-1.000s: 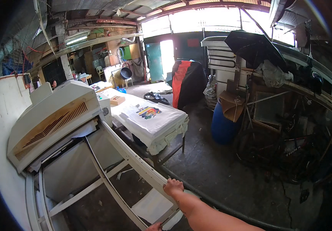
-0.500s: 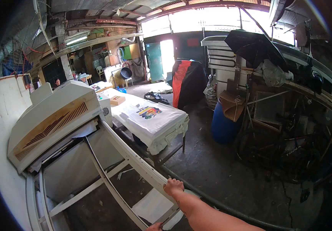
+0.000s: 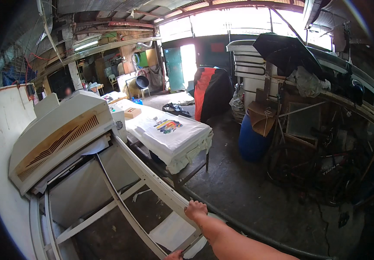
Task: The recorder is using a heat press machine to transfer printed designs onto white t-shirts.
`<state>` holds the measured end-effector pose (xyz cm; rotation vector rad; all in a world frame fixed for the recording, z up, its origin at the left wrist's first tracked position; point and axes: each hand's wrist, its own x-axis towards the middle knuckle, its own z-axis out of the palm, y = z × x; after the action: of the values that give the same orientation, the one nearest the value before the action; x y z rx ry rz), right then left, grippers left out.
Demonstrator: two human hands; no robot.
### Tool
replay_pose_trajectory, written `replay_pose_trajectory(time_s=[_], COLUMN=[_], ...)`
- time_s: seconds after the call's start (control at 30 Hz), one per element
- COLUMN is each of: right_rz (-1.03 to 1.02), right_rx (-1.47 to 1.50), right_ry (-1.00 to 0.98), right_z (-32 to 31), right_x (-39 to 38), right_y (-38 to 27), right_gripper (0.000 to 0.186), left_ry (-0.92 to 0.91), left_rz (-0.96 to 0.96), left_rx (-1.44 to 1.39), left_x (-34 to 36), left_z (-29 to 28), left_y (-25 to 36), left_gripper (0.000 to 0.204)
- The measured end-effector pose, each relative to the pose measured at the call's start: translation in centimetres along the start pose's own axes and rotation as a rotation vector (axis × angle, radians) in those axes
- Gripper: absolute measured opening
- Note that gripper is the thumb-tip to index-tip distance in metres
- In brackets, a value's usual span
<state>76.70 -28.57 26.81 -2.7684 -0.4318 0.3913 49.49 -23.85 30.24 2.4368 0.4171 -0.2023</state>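
Dark floor (image 3: 230, 190) spreads centre-right, and here we have the pale frame (image 3: 158, 185) at lower left: our right hand (image 3: 195, 210) clamps its rail, lower centre; our left hand (image 3: 174, 255), cropped at the bottom edge, has a grip we cannot tell.

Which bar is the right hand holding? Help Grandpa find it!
Find the white machine on the left, with a brown slotted panel; its pale metal frame stretches toward you. Follow the frame's long right rail. Unlike the other long rails, it runs closest to the white cloth with the colourful picture, and the right hand clasps it.
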Motion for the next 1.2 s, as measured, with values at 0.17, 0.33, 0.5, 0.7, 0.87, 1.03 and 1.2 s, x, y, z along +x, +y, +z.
replay_pose_trajectory(time_s=[0.17,0.33,0.5,0.7,0.87,1.03,1.2], right_rz=[0.003,0.006,0.005,0.002,0.004,0.000,0.005], right_rx=[0.001,0.003,0.000,-0.005,-0.003,0.008,0.006], right_ry=[-0.017,-0.009,-0.001,-0.005,-0.011,-0.004,0.002], right_z=[-0.1,-0.2,-0.1,-0.1,-0.3,-0.5,-0.3], right_x=[0.0,-0.1,-0.2,-0.1,-0.2,-0.4,-0.3], right_y=[-0.1,-0.2,-0.1,-0.2,-0.1,-0.2,-0.3], right_gripper=[0.045,0.045,0.045,0.045,0.045,0.045,0.045], left_ry=[0.030,0.084,0.035,0.118,0.082,0.091,0.062], left_rz=[0.012,0.056,0.014,0.072,0.065,0.040,0.031], left_rx=[-0.027,0.026,-0.027,-0.026,-0.009,0.020,0.008], left_x=[0.3,0.4,0.3,0.5,0.3,0.5,0.1], left_z=[1.1,1.5,0.8,2.0,1.2,1.8,1.1], left_y=[-1.5,-2.0,-1.3,-2.5,-1.5,-2.1,-1.5], left_gripper=[0.030,0.030,0.029,0.030,0.030,0.030,0.030])
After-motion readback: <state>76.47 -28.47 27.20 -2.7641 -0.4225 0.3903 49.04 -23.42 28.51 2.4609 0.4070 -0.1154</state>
